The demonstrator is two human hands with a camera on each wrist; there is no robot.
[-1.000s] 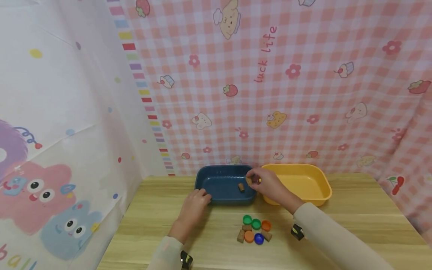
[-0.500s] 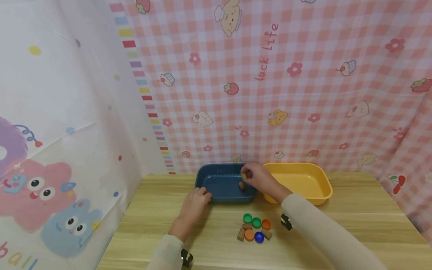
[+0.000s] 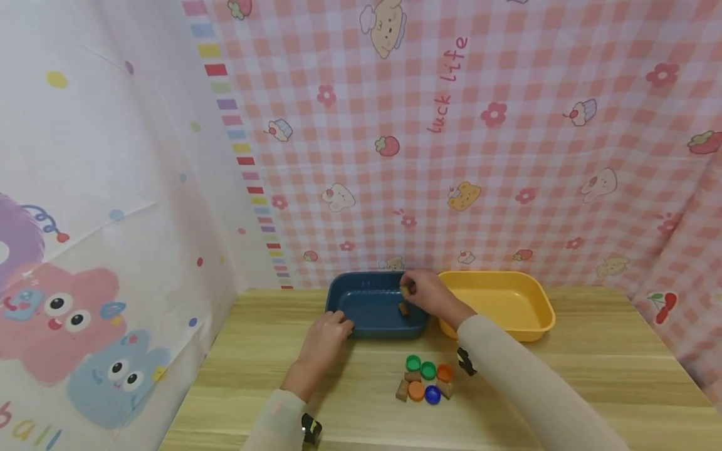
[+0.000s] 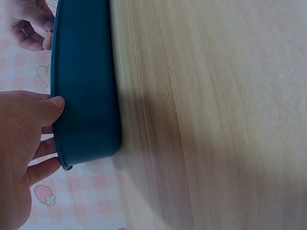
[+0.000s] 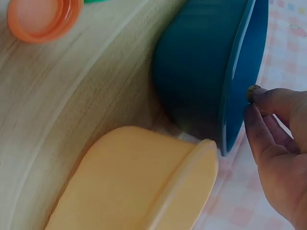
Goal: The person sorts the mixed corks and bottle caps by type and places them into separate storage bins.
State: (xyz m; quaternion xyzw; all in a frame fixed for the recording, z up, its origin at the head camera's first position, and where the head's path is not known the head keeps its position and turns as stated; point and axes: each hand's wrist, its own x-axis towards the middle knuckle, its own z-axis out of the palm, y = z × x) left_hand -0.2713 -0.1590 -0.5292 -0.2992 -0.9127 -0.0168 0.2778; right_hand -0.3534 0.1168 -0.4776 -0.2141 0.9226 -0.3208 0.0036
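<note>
My left hand (image 3: 326, 335) grips the near left rim of the dark blue basin (image 3: 375, 332); in the left wrist view the thumb lies on the outer wall and the fingers go behind the rim. Over the right end of that basin, my right hand (image 3: 429, 293) pinches a cork (image 5: 253, 92) between thumb and fingertips. Another cork (image 3: 403, 309) lies on the basin floor just below. On the table in front, more corks (image 3: 402, 391) are grouped with bottle caps: green caps (image 3: 413, 362), orange caps (image 3: 416, 391) and a blue cap (image 3: 432, 394).
A yellow basin (image 3: 496, 335) stands close to the right of the blue one, under my right forearm. Both stand at the back of the wooden table (image 3: 598, 376), before a pink checked cloth (image 3: 507, 156). A white printed cloth (image 3: 141, 250) hangs at the left.
My right hand has moved left and slightly away from me, carrying the cork further over the blue basin. My left hand stays on the rim.
</note>
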